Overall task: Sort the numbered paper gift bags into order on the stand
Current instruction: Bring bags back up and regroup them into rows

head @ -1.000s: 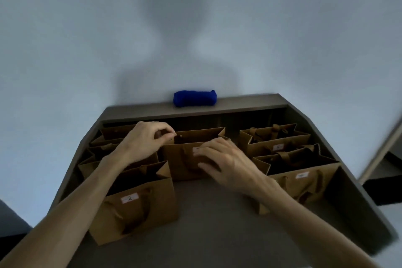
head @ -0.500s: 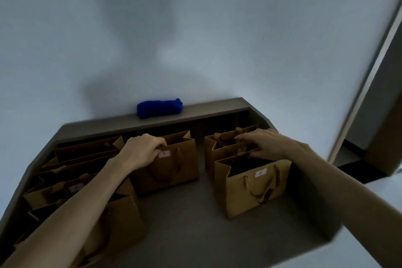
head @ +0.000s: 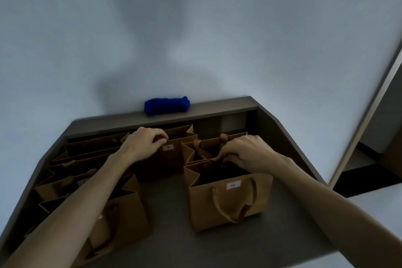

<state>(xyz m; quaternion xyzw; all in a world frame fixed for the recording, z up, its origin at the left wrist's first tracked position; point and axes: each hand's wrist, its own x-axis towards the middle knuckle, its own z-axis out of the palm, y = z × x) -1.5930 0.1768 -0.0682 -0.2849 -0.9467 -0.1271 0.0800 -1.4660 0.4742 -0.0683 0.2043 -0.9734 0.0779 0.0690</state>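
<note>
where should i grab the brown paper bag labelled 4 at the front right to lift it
Take the brown paper bag labelled 4 by its rope handle, which hangs down the front face. Come from the front, hook fingers under the loop; the upright bag's open mouth faces up.

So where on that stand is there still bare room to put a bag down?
The widest bare patch of the stand is at the front middle, between the front left bag and the bag labelled 4. The ledge right of the blue roll is bare too. The left side is crowded with bags, and both hands fill the back.
</note>
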